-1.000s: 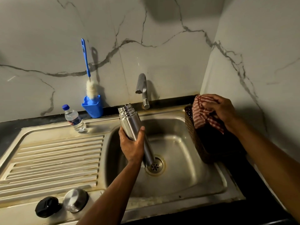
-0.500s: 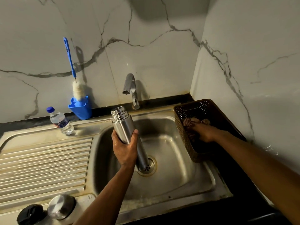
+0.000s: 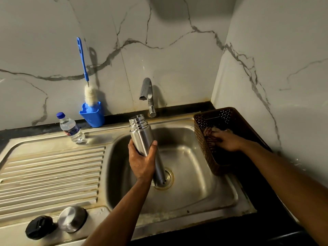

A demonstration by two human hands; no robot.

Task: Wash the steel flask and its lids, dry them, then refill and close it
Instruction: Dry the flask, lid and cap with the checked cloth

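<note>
Fingers and thumb of the left hand wrap around the middle of the steel flask, thumb tip on its right side, gripping it firmly. The right hand lies inside the brown basket at the sink's right edge, its fingers pressed on the checked cloth; whether they pinch it or only rest on it I cannot tell.

Held over the sink basin, the flask runs its long axis nearly upright, leaning so the open threaded mouth points up and toward the tap at the back edge, its base hanging above the drain. Its mouth is uncovered: the steel lid and black lid sit side by side at the front left corner of the drainboard.

A second ago the right hand held the cloth raised above the basket rim; now it is down inside with the cloth. The flask's grip and lean look unchanged.
</note>
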